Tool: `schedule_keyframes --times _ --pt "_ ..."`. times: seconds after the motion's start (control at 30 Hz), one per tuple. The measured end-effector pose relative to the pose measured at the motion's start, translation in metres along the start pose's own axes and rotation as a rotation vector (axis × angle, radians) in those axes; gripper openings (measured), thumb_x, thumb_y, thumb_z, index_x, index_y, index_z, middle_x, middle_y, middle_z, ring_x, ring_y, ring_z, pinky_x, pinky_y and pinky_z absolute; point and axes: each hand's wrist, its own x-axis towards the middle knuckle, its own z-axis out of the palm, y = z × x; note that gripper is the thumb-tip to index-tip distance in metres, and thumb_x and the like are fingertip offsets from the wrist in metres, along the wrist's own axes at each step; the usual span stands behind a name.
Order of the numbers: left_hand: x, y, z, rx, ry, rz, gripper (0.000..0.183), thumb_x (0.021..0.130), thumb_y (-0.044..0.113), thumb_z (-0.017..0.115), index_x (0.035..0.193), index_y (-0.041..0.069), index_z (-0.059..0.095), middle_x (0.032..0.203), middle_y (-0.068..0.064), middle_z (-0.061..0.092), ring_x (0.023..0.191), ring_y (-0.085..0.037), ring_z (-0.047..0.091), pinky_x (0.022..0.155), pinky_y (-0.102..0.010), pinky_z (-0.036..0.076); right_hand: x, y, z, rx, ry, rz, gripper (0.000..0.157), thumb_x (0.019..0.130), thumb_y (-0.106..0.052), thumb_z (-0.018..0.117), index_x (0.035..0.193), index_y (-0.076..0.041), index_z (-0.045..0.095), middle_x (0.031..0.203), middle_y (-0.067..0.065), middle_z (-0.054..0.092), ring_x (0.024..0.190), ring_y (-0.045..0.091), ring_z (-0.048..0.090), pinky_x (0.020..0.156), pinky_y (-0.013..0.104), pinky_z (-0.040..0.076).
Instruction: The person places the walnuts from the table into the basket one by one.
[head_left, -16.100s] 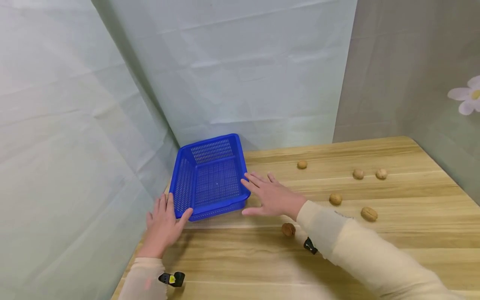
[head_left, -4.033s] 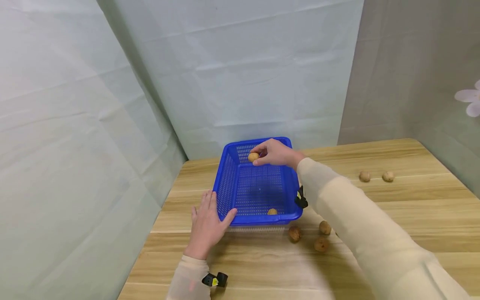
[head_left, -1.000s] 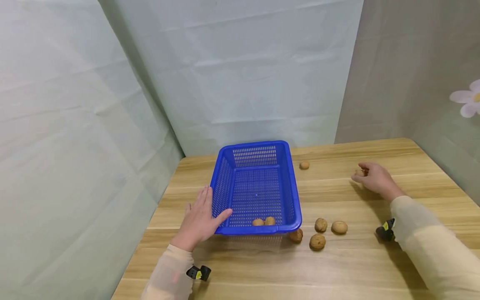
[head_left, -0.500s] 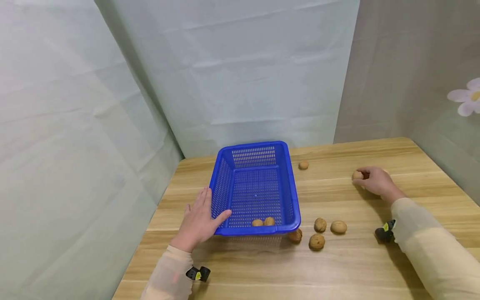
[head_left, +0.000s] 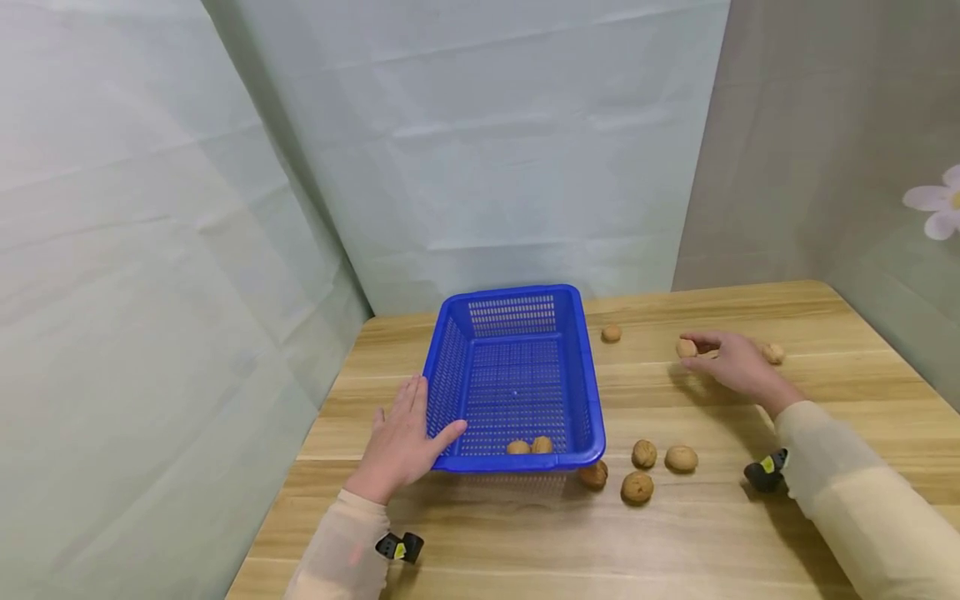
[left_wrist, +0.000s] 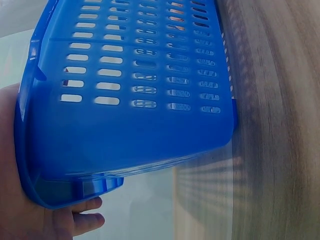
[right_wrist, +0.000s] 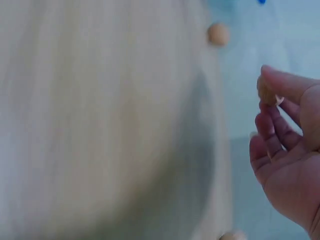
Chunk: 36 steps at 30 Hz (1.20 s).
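Note:
My right hand pinches a walnut between thumb and fingertips, over the right back part of the table. In the right wrist view the same walnut shows at the fingertips. My left hand lies on the near left corner of a blue plastic basket. Its fingers are straight along the left rim, and the thumb stretches over the front rim. Two walnuts sit inside the basket by its front wall. The left wrist view shows the basket's slotted wall close up, with fingers beyond the rim.
Right of the basket's front corner lie several walnuts on the wooden table. One walnut rests near the back edge, and another walnut is partly behind my right hand. Pale cloth hangs behind the table.
Since a second ago, my right hand has gripped the walnut and carried it left. Earlier, the basket shifted right and two walnuts came to be inside it. My left hand has stayed at its corner.

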Motion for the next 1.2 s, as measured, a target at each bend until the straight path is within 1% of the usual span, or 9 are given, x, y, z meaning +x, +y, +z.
schedule_keyframes --times 0.13,0.27,0.4,0.53,0.67,0.8,0.93,1.07,1.2 --pt "0.0 0.001 -0.001 0.007 0.0 0.001 0.111 0.081 0.084 0.026 0.153 0.001 0.012 0.16 -0.013 0.01 0.146 -0.031 0.008 0.106 -0.07 0.01 0.004 -0.031 0.004 0.081 -0.027 -0.055 0.059 0.091 -0.036 0.066 0.141 -0.008 0.049 0.126 0.017 0.054 0.111 0.033 0.053 0.087 0.046 0.047" --pt "0.0 0.001 0.0 0.009 -0.002 0.0 0.111 0.081 0.084 0.026 0.153 0.001 0.012 0.16 -0.013 0.01 0.146 -0.031 0.008 0.106 -0.07 0.01 0.01 -0.061 0.011 0.118 -0.037 -0.138 0.055 0.089 -0.032 0.069 0.137 -0.01 0.054 0.12 0.011 0.058 0.109 0.025 0.052 0.086 0.039 0.048" --pt "0.0 0.001 0.0 0.015 0.004 0.005 0.111 0.081 0.084 0.027 0.153 0.001 0.013 0.16 -0.014 0.011 0.146 -0.031 0.009 0.106 -0.07 0.01 0.016 -0.091 0.02 0.144 -0.064 -0.2 0.05 0.087 -0.025 0.073 0.133 -0.011 0.058 0.111 0.008 0.061 0.099 0.023 0.057 0.076 0.033 0.052" --pt "0.0 0.001 0.0 0.015 0.007 0.005 0.111 0.082 0.084 0.027 0.153 0.001 0.013 0.16 -0.014 0.011 0.146 -0.031 0.01 0.105 -0.071 0.01 0.021 -0.122 0.028 0.164 -0.109 -0.257 0.049 0.086 -0.022 0.074 0.131 -0.009 0.06 0.103 0.007 0.062 0.088 0.024 0.06 0.068 0.032 0.052" --pt "0.0 0.001 0.0 0.016 0.006 0.0 0.111 0.081 0.084 0.027 0.153 0.001 0.014 0.16 -0.014 0.012 0.146 -0.031 0.01 0.106 -0.07 0.01 0.03 -0.152 0.034 0.164 -0.166 -0.313 0.049 0.086 -0.026 0.074 0.13 -0.012 0.061 0.102 0.005 0.062 0.09 0.023 0.058 0.074 0.034 0.051" --pt "0.0 0.002 -0.001 0.018 -0.001 -0.005 0.111 0.081 0.084 0.027 0.153 0.001 0.011 0.16 -0.014 0.011 0.146 -0.031 0.008 0.106 -0.07 0.01 0.041 -0.18 0.039 0.122 -0.212 -0.334 0.048 0.087 -0.029 0.073 0.131 -0.015 0.06 0.106 0.002 0.061 0.097 0.021 0.056 0.08 0.036 0.051" --pt "0.0 0.002 -0.002 0.019 0.0 -0.004 0.111 0.081 0.084 0.027 0.153 0.001 0.011 0.16 -0.015 0.011 0.146 -0.032 0.009 0.106 -0.07 0.01 0.055 -0.203 0.046 0.107 -0.252 -0.329 0.048 0.088 -0.029 0.072 0.133 -0.019 0.059 0.11 -0.001 0.061 0.101 0.019 0.058 0.08 0.036 0.052" --pt "-0.001 0.003 -0.002 0.018 -0.001 -0.009 0.111 0.081 0.084 0.027 0.154 0.001 0.01 0.16 -0.015 0.011 0.146 -0.031 0.008 0.106 -0.07 0.009 0.07 -0.221 0.057 0.096 -0.263 -0.341 0.047 0.088 -0.031 0.071 0.132 -0.021 0.06 0.109 -0.003 0.064 0.1 0.018 0.057 0.08 0.035 0.05" --pt "-0.002 0.003 -0.003 0.018 -0.006 -0.013 0.111 0.081 0.084 0.026 0.154 0.002 0.01 0.16 -0.014 0.011 0.146 -0.031 0.008 0.106 -0.07 0.009 0.08 -0.232 0.071 0.099 -0.28 -0.348 0.048 0.088 -0.031 0.071 0.132 -0.018 0.06 0.109 -0.004 0.064 0.1 0.017 0.058 0.084 0.035 0.049"
